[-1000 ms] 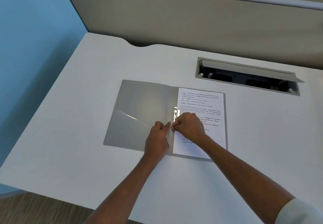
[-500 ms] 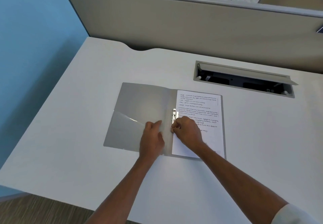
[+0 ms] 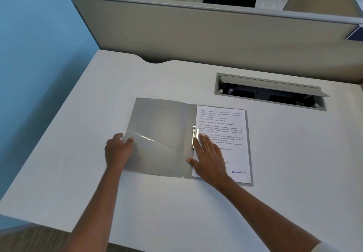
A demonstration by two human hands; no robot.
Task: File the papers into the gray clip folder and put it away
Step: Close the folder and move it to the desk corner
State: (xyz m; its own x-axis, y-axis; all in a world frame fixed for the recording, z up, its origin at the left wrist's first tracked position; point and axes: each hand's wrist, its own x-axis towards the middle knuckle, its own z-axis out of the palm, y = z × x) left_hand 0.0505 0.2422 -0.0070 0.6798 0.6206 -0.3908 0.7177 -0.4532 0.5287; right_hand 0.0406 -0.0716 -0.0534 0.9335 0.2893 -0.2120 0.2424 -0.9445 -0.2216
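Note:
The gray clip folder point(image 3: 161, 122) lies open flat on the white desk. White handwritten papers point(image 3: 225, 126) rest on its right half, their left edge under the metal clip point(image 3: 194, 136) by the spine. My left hand point(image 3: 117, 151) grips the outer left edge of the front cover, thumb on top of the clear inner pocket. My right hand point(image 3: 209, 156) lies flat with fingers spread on the lower left part of the papers, fingertips just beside the clip.
A recessed cable tray point(image 3: 269, 92) with its lid tilted open sits at the back right of the desk point(image 3: 176, 202). A beige partition point(image 3: 196, 33) runs along the back, and a blue wall point(image 3: 39, 55) stands to the left.
My left hand has slid from the spine out to the cover's left edge and taken hold of it. My right hand has uncurled from the clip and now lies flat on the papers.

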